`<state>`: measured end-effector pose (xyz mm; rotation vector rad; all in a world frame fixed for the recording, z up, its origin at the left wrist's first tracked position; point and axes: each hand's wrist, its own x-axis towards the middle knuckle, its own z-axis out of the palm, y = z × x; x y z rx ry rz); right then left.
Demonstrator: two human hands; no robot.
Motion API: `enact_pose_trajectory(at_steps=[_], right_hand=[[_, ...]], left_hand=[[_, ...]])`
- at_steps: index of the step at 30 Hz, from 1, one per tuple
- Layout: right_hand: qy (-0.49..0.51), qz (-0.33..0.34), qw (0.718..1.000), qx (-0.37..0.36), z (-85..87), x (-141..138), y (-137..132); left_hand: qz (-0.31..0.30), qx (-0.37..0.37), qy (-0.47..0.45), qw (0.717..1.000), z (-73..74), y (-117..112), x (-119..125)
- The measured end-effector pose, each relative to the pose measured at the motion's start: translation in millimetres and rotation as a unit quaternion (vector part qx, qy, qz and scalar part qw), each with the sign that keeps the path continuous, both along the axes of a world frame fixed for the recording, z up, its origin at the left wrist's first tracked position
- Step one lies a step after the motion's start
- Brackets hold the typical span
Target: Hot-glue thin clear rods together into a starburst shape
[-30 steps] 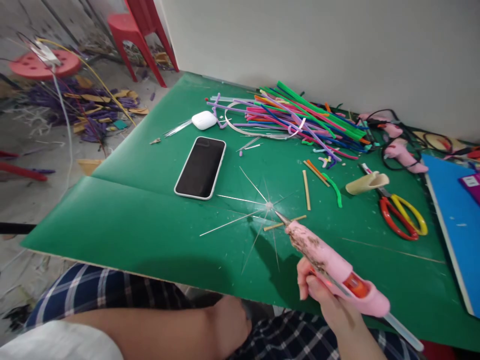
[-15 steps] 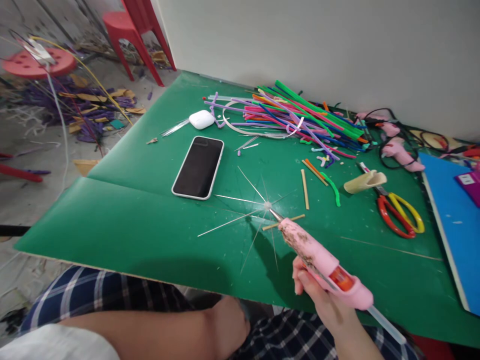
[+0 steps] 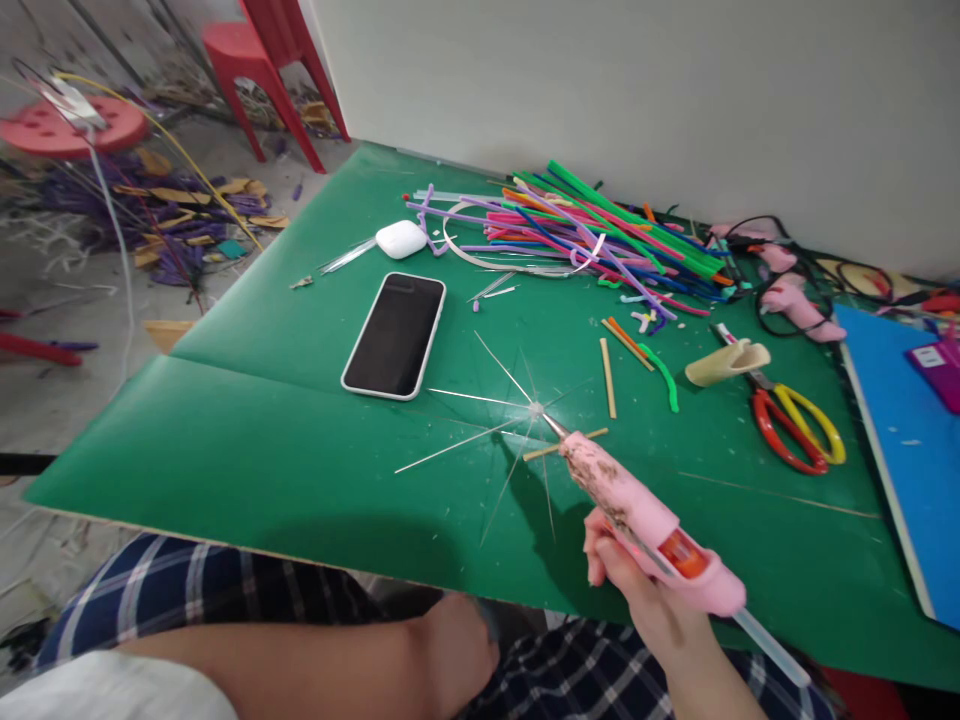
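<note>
My right hand point(image 3: 626, 565) is wrapped round the handle of a pink hot glue gun point(image 3: 626, 500), its body stained brown near the front. A clear glue stick point(image 3: 772, 648) pokes out of its back end. The metal nozzle meets a whitish blob point(image 3: 535, 409) at the centre of several thin wires point(image 3: 457, 447) spread out like a star on the green table. A short thin wooden strip point(image 3: 547, 453) lies under the nozzle end. Below the table's front edge, my left hand point(image 3: 461, 640) rests on my lap, its fingers hidden.
A phone point(image 3: 395, 335) and a white earbud case point(image 3: 400, 239) lie to the left. At the back is a heap of coloured pipe cleaners point(image 3: 600, 235). Scissors point(image 3: 795, 425), a cut bamboo piece point(image 3: 726, 364), another pink glue gun point(image 3: 804, 308) and a blue board point(image 3: 900, 450) are on the right.
The view has shifted very slightly. The glue gun's nozzle stays at the blob, and the wires and both hands look nearly the same.
</note>
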<state>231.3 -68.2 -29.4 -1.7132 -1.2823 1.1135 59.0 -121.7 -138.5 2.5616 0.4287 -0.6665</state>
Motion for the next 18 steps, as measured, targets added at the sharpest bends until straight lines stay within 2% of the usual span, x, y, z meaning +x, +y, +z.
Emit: enact_pose_trajectory(at_steps=[11,15,18], right_hand=[[0.043,-0.001,0.999,0.018,-1.8,0,0],[0.045,-0.033,0.998,0.013,-0.1,-2,0],[0.029,-0.043,0.998,0.035,-0.7,-2,-1]], left_hand=[[0.017,0.014,-0.019,1.0,-0.8,-1,-1],[0.021,0.016,-0.035,0.999,-4.8,-2,-2],[0.024,0.02,-0.044,0.999,-10.2,-5,-3]])
